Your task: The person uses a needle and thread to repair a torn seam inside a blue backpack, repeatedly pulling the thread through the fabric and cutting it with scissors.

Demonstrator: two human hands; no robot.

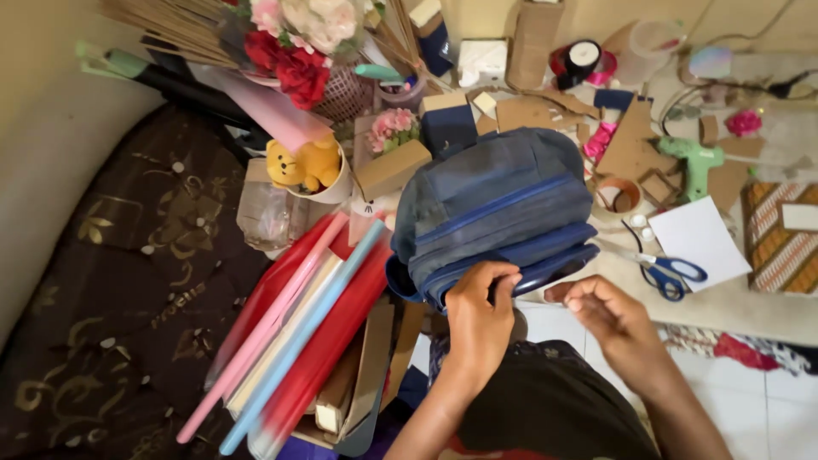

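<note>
Fingers: left hand grips blue bag | right hand pinched | cluttered table, tiled floor

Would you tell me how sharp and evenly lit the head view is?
Head view: soft, even light, no glare; the blue bag and left hand are fairly sharp, the right hand slightly blurred, the rolled paper smeared near the bottom edge.

One head-worn camera looks steeply down, close over the cluttered table.

blue backpack | faded fabric | lying flat | table's near edge
</note>
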